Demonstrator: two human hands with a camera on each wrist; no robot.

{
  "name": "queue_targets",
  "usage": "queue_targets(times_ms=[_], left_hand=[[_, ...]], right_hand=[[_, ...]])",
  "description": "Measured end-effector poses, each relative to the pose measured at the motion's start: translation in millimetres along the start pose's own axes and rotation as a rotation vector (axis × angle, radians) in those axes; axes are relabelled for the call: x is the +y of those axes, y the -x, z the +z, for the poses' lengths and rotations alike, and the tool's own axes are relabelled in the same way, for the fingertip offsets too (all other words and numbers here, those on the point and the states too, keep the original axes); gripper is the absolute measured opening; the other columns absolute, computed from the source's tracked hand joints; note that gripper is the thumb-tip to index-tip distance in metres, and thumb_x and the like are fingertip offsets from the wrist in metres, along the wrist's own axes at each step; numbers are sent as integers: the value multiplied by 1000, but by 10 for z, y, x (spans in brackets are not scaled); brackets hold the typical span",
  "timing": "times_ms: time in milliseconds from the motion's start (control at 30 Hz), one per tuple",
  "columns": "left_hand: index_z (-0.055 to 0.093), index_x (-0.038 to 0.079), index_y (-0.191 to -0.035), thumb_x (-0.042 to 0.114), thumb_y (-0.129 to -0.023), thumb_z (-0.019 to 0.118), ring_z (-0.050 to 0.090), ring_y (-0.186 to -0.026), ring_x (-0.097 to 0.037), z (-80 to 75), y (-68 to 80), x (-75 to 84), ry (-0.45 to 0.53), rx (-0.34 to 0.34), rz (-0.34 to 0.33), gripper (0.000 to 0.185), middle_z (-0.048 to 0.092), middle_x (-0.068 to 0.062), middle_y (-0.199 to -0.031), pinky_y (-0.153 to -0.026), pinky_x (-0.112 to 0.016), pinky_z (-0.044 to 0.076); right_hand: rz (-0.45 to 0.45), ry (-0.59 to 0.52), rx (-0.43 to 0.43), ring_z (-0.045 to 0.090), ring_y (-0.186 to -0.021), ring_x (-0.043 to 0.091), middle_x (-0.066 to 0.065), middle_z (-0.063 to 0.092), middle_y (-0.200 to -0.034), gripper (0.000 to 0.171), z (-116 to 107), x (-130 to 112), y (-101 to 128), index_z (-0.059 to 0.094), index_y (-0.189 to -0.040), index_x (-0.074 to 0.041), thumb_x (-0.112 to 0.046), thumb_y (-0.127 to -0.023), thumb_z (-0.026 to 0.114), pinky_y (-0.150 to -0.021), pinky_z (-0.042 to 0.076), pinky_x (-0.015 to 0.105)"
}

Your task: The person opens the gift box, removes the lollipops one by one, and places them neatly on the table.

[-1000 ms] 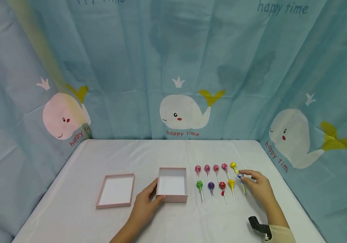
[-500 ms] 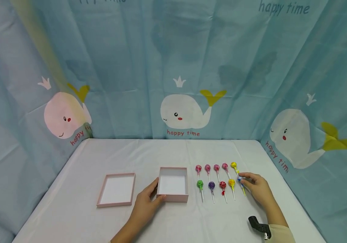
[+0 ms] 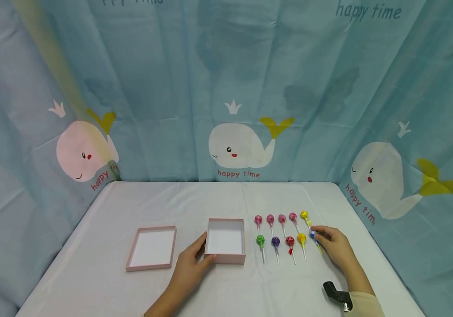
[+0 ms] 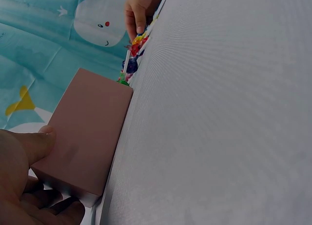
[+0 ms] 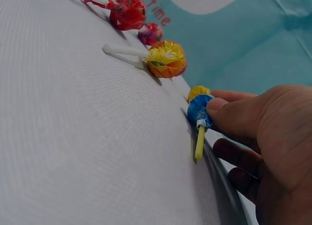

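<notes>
Rightmost, right hand (image 3: 335, 246) pinches blue lollipop (image 5: 200, 111); left hand (image 3: 188, 267) grips box (image 3: 225, 241) edge.

Bare tablecloth (image 3: 218, 198) is lying open far of the pink box (image 3: 225, 241); lollipop rows (image 3: 280, 233) are crowding its right side.

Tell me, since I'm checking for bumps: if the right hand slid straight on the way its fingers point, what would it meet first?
The right hand pinches a blue lollipop and points left along the near row. Probably it would first meet the yellow lollipop beside it, though the gap's depth is hard to judge.
</notes>
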State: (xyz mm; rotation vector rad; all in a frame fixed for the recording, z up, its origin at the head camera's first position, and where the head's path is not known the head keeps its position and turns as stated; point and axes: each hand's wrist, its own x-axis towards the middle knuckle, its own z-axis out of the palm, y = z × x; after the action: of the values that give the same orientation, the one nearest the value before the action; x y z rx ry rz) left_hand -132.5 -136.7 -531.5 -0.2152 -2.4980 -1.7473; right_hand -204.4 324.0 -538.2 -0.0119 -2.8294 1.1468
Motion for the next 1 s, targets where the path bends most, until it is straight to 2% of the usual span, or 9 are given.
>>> queue_targets(times_ms=[200, 467, 1000], left_hand=[[40, 6, -157, 25, -88, 82, 43, -146, -27, 3, 14, -1, 5, -12, -19, 83, 41, -8, -161, -114, -33, 44], [41, 7, -157, 23, -88, 82, 43, -146, -27, -2, -1, 16, -2, -1, -8, 82, 42, -8, -160, -115, -33, 43], [39, 4, -157, 24, -89, 81, 43, -146, -29, -6, 15, 29, -5, -16, -12, 83, 41, -10, -161, -114, -34, 44]], right_hand=[[1, 27, -9, 48, -136, 46, 21, 61, -140, 30, 3, 2, 1, 69, -132, -11, -20, -104, 62, -113, 39, 69], [7, 36, -17, 47, -138, 47, 21, 61, -141, 33, -22, -18, 11, 67, -135, -12, -24, -104, 62, -113, 38, 69], [6, 30, -10, 47, -138, 45, 19, 61, -141, 32, -14, 24, 11, 66, -135, -14, -22, -105, 61, -113, 39, 67]])
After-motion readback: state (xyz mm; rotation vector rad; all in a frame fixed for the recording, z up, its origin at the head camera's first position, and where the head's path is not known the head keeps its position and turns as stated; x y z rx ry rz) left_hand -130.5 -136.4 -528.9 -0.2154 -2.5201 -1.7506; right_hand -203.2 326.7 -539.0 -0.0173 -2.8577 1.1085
